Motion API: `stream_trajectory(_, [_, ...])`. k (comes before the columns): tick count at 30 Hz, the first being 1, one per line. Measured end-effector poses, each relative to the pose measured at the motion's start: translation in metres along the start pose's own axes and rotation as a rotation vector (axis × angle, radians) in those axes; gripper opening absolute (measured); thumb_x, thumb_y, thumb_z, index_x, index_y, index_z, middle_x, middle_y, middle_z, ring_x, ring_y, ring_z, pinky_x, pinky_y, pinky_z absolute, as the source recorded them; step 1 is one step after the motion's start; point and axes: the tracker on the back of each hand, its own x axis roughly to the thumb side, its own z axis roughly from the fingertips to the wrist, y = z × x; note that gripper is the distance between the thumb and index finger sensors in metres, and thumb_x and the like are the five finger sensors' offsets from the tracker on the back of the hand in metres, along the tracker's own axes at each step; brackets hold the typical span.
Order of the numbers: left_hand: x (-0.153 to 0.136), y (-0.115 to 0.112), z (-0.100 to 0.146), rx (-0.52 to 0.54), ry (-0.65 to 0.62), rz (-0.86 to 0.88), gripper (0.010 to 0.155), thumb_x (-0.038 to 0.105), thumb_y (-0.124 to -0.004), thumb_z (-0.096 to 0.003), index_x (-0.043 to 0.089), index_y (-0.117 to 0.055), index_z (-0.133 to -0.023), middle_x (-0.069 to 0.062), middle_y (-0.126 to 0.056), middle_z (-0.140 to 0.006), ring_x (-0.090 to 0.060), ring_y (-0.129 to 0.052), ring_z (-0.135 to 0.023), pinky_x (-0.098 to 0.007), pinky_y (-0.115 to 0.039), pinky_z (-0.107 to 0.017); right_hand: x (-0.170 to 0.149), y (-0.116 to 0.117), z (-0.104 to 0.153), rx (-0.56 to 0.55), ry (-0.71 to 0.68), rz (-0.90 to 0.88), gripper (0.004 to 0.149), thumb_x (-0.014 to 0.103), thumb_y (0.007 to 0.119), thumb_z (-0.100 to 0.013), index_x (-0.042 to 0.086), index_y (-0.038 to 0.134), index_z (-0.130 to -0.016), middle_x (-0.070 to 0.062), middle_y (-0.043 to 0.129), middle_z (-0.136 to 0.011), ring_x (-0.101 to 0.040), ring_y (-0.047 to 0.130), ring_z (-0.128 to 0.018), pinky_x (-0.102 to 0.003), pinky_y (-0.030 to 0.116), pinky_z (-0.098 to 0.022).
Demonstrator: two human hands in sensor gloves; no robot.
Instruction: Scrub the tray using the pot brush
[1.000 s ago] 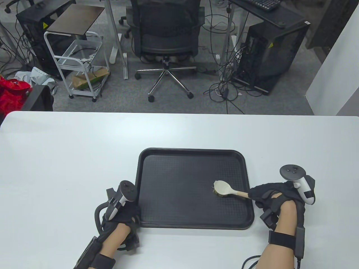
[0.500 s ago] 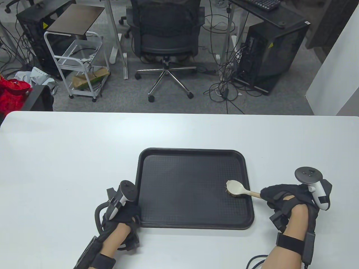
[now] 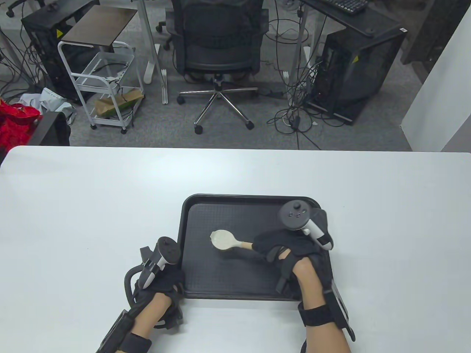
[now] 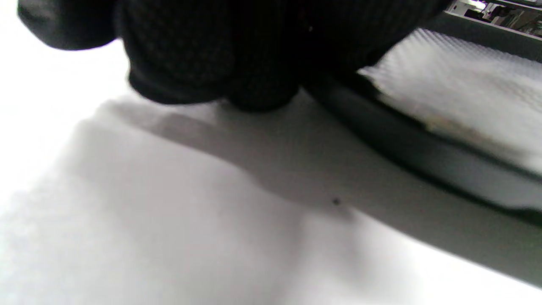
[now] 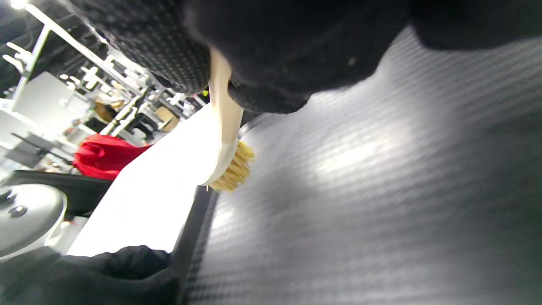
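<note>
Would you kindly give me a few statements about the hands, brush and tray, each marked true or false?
1. The right hand grips the brush by its handle. True.
2. The brush head is over the bare table. False: it is over the tray.
3. The left hand is at the tray's near left corner. True.
4. The brush's bristles point upward. False: they face the tray floor.

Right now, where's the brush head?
In the table view the brush head sits over the left-middle of the tray, held by the right hand, with the left hand at the tray's near-left corner.
</note>
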Motion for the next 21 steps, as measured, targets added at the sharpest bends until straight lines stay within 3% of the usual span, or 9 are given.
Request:
stream_trajectory(3, [0.0, 0.0, 0.0, 0.0, -0.001, 0.001, 0.06, 0.046, -0.082, -0.0417, 0.007, -0.07, -0.086, -0.001, -0.092, -0.064, -0.019, -0.101, -0.039, -0.048, -0.084, -0.041, 0.01, 0.026, -0.01, 0.038, -0.017, -0.041, 0.05, 0.039, 0.086, -0.047, 0.01, 0.083, -0.088, -0.01, 0.098, -0.049, -0.02, 0.096, -0.009, -0.043, 0.083, -0.015])
stream_trajectory(13, [0.0, 0.0, 0.0, 0.002, -0.003, -0.002, 0.06, 0.046, -0.082, -0.0416, 0.007, -0.07, -0.086, -0.001, -0.093, -0.064, -0.019, -0.101, -0.038, -0.048, -0.084, -0.041, 0.025, 0.062, -0.021, 0.029, -0.028, 0.022, 0.05, 0.039, 0.085, -0.047, 0.011, 0.083, -0.088, -0.01, 0.098, -0.049, -0.02, 0.096, -0.009, -0.043, 0.084, -0.015])
stream_trajectory(15, [0.0, 0.0, 0.0, 0.002, -0.003, -0.001, 0.06, 0.046, -0.082, -0.0415, 0.007, -0.07, -0.086, -0.001, -0.093, -0.064, -0.019, -0.101, -0.039, -0.048, -0.084, -0.041, 0.025, 0.066, -0.023, 0.065, -0.016, 0.058, 0.049, 0.039, 0.085, -0.047, 0.012, 0.083, -0.088, -0.01, 0.098, -0.049, -0.02, 0.097, -0.009, -0.043, 0.084, -0.015])
stream_trajectory(21, [0.0, 0.0, 0.0, 0.004, -0.005, -0.002, 0.06, 0.046, -0.082, -0.0416, 0.007, -0.07, -0.086, -0.001, -0.092, -0.064, -0.019, -0.101, -0.039, -0.048, -0.084, -0.041, 0.016, 0.058, -0.016, 0.029, 0.017, 0.123, 0.049, 0.04, 0.085, -0.047, 0.015, 0.084, -0.088, -0.011, 0.099, -0.049, -0.021, 0.096, -0.009, -0.044, 0.083, -0.015])
